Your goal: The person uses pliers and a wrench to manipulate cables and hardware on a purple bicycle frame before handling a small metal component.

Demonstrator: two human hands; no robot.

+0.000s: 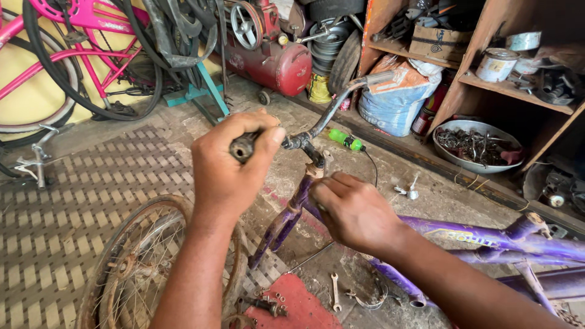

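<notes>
Our left hand (pixel 228 164) is closed round the end of the grey metal handlebar (pixel 329 113). Right hand (pixel 353 210) clasps the purple bike frame (pixel 487 237) at the head tube, just below the bar's stem.

The light is soft, even daylight, with weak shadows under the shelves (pixel 518 100). The picture is sharp, only lines bend slightly near the edges.

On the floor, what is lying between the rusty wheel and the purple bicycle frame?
In the head view, between the rusty wheel and the purple frame lies a red mat with small nuts and a wrench beside it.
</notes>
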